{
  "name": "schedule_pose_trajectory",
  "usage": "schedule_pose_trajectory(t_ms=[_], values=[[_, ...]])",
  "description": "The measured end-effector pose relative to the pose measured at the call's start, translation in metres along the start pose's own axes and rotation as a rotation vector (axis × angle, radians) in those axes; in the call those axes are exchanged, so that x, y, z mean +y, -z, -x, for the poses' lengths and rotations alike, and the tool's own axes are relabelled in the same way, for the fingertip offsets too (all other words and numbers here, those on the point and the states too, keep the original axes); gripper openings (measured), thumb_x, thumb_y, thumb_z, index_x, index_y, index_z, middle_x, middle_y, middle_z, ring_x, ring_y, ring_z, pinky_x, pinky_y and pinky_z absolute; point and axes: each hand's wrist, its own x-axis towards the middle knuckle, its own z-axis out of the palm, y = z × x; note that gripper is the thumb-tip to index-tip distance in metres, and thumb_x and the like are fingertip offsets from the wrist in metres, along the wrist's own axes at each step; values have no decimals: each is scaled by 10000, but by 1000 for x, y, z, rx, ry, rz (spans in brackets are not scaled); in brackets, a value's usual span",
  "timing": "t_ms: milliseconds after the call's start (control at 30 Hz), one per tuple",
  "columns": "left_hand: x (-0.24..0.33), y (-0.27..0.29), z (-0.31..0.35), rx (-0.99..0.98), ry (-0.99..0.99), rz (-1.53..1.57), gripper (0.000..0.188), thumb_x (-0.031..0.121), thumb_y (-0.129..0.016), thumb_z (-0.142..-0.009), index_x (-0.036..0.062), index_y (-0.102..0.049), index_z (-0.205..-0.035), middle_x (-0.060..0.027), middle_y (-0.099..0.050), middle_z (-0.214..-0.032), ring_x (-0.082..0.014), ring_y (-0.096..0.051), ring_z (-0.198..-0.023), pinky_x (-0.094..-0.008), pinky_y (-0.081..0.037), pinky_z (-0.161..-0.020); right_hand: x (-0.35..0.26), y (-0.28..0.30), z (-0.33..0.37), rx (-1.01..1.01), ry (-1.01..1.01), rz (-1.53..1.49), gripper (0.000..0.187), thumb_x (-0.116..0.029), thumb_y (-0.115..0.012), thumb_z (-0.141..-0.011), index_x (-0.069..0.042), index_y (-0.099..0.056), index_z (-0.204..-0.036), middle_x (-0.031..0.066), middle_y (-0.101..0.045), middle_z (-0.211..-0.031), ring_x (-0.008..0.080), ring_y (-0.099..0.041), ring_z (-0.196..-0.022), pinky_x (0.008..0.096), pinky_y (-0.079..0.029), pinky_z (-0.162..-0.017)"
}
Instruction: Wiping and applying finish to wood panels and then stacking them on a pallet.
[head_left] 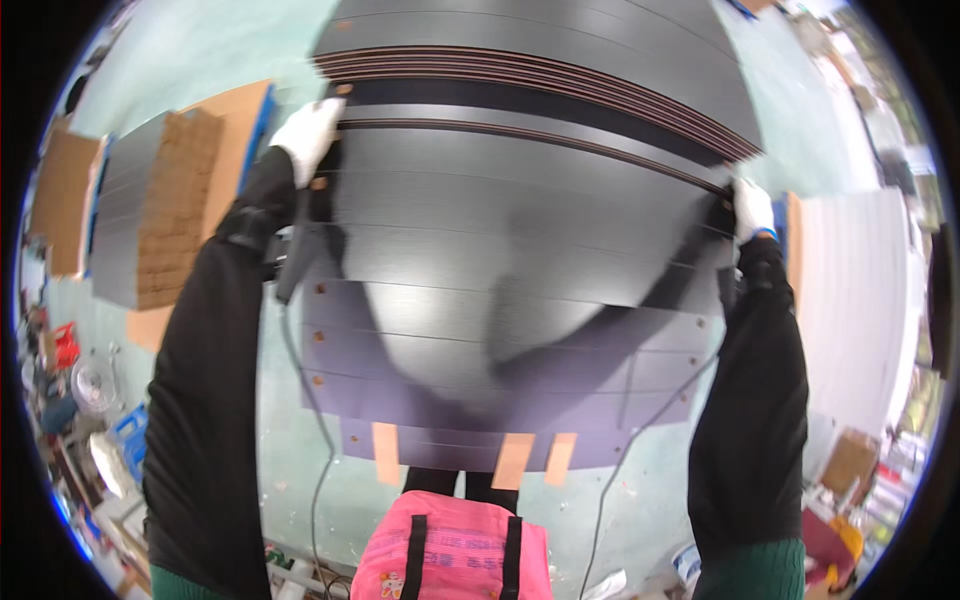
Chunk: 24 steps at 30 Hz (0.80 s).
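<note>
A long dark grey board [470, 165] spans the space between my hands. White-gloved, my left hand [306, 140] is closed around its left end. At the other end my right hand [752, 208], also in a white glove, grips the board's right edge; its fingers are partly hidden. Beyond it lies a stack of similar dark boards [540, 88] with reddish-brown edges. More dark panels [500, 390] lie below and nearer to me, with my arms' shadows across them. Small brown marks run along their left ends.
Stacked grey panels with brown cardboard [180, 200] stand on the left. A tall pile of pale boards [850, 300] is on the right. Tan strips [512, 460] stick out at the near edge. Cables [318, 480] hang beside both forearms. A pink apron or bag [455, 550] is close to me.
</note>
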Motion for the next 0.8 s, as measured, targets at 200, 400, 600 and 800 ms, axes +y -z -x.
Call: schedule_pose_trajectory(t_ms=[200,400,600,800], values=[[-31,21,4,-118,346,805,518,445,-521,-1071,48,-591,-1397,-58,-615,-1380,-180,-542,-1258,-320,-373,-1114,-5,45,37,-194,-969,-1543,530,-509,-446,-1042,-52,-508,-1303,170,-580,-1313,321,-559,-1147,508,-467,-947],[-14,-6,6,14,303,668,559,454,-534,-1062,43,-565,-1440,-68,-574,-1446,-186,-502,-1309,-336,-365,-1122,-14,52,37,-188,-931,-1614,757,-562,-348,-1066,-29,-301,-1602,258,-350,-1627,399,-411,-1452,503,-320,-1173],[-6,0,5,40,472,701,563,456,-538,-1060,48,-560,-1447,-80,-561,-1464,-193,-500,-1317,-330,-363,-1127,-29,24,4,-79,-612,-740,613,-485,-456,-1040,45,-645,-1284,274,-671,-1248,320,-619,-1160,395,-413,-1033],[-25,8,1,-36,315,679,624,484,-532,-1052,42,-506,-1491,-100,-465,-1567,-225,-401,-1432,-360,-288,-1191,-33,28,4,-102,-744,-870,655,-533,-489,-1021,36,-649,-1303,169,-663,-1287,233,-579,-1164,361,-416,-1017]])
